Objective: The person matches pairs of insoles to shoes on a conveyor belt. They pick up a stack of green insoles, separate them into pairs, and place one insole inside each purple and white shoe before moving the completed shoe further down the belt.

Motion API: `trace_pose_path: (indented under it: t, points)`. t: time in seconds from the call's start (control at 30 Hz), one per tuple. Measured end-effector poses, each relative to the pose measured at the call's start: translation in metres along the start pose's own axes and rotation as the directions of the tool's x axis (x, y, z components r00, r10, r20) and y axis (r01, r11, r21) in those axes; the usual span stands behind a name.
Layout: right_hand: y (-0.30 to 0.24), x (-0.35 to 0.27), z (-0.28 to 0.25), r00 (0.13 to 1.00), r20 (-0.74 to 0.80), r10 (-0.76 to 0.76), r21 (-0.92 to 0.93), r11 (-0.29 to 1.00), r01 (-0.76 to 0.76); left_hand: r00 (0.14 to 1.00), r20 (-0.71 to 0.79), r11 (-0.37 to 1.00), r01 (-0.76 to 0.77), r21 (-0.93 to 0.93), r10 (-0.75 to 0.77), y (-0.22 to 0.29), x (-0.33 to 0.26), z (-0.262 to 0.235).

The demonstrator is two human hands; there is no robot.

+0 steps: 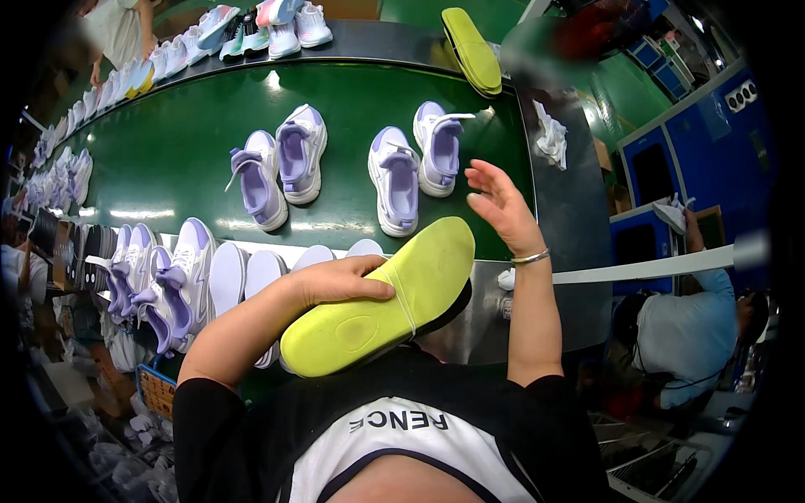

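Note:
My left hand [348,281] grips a stack of yellow-green insoles [360,327] with a thin pale band around its middle. The stack is tilted in front of my chest, and its underside is mostly hidden. My right hand [503,205] is raised with its fingers apart and holds nothing; a bracelet circles that wrist. Closest to it is a pair of white and lilac sneakers [394,180] on the green conveyor belt [335,92]. A second such pair [258,180] stands further left on the belt.
White and lilac sneakers [191,268] and pale lilac insoles [228,277] line the belt's near edge. More yellow-green insoles [471,52] lie at the far right, near crumpled white paper [550,136]. Shoes [172,57] row the far ledge. A person [688,331] is at the right.

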State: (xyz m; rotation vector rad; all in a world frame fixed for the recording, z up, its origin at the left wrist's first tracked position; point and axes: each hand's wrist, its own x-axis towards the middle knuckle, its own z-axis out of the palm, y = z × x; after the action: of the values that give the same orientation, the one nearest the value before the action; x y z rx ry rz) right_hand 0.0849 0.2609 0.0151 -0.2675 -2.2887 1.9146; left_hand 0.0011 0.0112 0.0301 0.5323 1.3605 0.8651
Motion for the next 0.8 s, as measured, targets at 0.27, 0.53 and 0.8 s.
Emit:
trace_pose_path:
  t: [0.27, 0.53, 0.8]
  points:
    - [-0.004, -0.054, 0.069, 0.989, -0.059, 0.137, 0.582, 0.810, -0.078, 0.808, -0.517, 0.713, -0.537, -0.450, 0.282, 0.002, 0.024, 0.006]
    - [0.058, -0.125, 0.044, 0.923, -0.010, 0.385, 0.665, 0.692, -0.281, 0.965, -0.142, 0.956, -0.241, -0.169, 0.219, -0.034, 0.035, 0.031]
    - [0.134, -0.211, 0.041, 0.814, -0.209, 0.542, 0.491, 0.778, -0.392, 0.118, -0.675, 0.567, 0.451, 0.690, 0.728, -0.096, 0.018, -0.156]
